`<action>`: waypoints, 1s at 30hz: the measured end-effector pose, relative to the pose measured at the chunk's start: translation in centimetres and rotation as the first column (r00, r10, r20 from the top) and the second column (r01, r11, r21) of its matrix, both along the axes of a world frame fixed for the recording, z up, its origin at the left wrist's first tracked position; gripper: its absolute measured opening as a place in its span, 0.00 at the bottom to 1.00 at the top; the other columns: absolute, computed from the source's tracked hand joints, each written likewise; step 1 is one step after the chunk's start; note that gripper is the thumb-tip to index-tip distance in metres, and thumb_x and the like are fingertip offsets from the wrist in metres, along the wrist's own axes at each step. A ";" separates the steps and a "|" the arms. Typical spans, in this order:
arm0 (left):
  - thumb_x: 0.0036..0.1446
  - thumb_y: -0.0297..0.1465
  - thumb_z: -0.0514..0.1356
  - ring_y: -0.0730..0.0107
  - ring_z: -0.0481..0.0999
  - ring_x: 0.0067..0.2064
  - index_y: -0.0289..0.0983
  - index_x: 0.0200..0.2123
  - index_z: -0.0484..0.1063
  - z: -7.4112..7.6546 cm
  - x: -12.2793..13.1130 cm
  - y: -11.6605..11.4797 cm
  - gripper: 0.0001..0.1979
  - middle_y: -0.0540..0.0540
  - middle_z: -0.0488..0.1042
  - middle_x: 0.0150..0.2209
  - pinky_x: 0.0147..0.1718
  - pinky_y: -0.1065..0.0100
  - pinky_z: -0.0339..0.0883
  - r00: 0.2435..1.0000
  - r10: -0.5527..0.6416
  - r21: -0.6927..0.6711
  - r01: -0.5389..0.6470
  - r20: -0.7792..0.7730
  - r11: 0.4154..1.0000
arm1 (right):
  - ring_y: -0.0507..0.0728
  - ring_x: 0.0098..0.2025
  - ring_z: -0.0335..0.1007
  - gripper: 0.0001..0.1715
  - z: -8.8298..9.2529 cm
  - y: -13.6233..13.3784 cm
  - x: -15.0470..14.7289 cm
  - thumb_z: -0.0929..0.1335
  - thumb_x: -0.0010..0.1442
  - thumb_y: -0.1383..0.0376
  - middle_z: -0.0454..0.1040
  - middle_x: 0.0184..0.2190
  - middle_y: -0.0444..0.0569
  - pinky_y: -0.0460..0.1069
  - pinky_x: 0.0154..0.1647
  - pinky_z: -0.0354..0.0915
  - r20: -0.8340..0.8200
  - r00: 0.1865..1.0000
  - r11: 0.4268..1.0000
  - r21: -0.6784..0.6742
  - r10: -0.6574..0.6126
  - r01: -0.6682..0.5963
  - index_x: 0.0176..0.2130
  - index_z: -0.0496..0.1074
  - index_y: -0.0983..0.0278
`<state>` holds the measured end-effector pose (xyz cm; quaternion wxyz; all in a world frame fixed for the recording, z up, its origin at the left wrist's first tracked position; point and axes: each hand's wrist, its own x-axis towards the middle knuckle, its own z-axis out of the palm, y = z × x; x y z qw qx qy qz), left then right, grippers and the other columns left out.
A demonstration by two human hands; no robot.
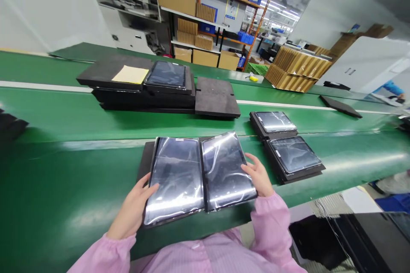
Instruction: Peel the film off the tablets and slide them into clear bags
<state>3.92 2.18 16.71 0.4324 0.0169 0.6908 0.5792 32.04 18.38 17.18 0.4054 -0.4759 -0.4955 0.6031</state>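
Observation:
Two flat dark screen panels in clear film lie side by side in front of me, over a black foam sheet that shows at the left. My left hand (133, 204) grips the outer edge of the left screen panel (177, 175), thumb on top and fingers at the side. At the outer edge of the right screen panel (226, 168), my right hand (258, 175) holds on, its fingertips over the border. Off to the right, two more film-covered panels, a far one (275, 121) and a near one (294, 153), rest on black foam.
A stack of black foam trays (147, 101) stands behind on the green work surface (80, 170), with a yellow paper (130, 74) and another panel (167, 74) on top. A foam block (216, 97) adjoins it. Cardboard dividers (296, 68) stand at the back right.

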 end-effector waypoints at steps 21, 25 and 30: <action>0.34 0.51 0.69 0.47 0.78 0.52 0.36 0.37 0.75 -0.7 2.0 1.0 0.30 0.40 0.82 0.39 0.52 0.53 0.70 0.988 0.009 0.116 0.009 -0.154 0.993 | 0.59 0.37 0.73 0.19 -3.1 -4.2 -11.5 0.76 0.43 0.59 0.77 0.36 0.50 0.55 0.44 0.72 0.042 0.995 0.972 0.212 0.094 -0.101 0.38 0.80 0.61; 0.39 0.52 0.68 0.50 0.75 0.56 0.37 0.41 0.73 0.1 2.1 2.2 0.31 0.40 0.81 0.45 0.57 0.56 0.67 0.970 0.068 0.312 0.009 -0.235 0.950 | 0.63 0.54 0.68 0.25 -1.1 -2.8 -11.0 0.76 0.45 0.60 0.72 0.50 0.55 0.57 0.56 0.66 0.057 0.998 0.943 0.333 -0.010 -0.010 0.45 0.79 0.60; 0.40 0.51 0.67 0.52 0.79 0.46 0.38 0.41 0.73 -0.8 1.7 3.9 0.29 0.42 0.81 0.39 0.49 0.58 0.71 0.929 0.046 0.421 0.122 -0.368 0.899 | 0.61 0.45 0.76 0.31 0.6 0.0 -11.8 0.74 0.44 0.53 0.78 0.45 0.55 0.55 0.46 0.73 -0.005 0.998 0.935 0.349 0.065 -0.059 0.47 0.75 0.63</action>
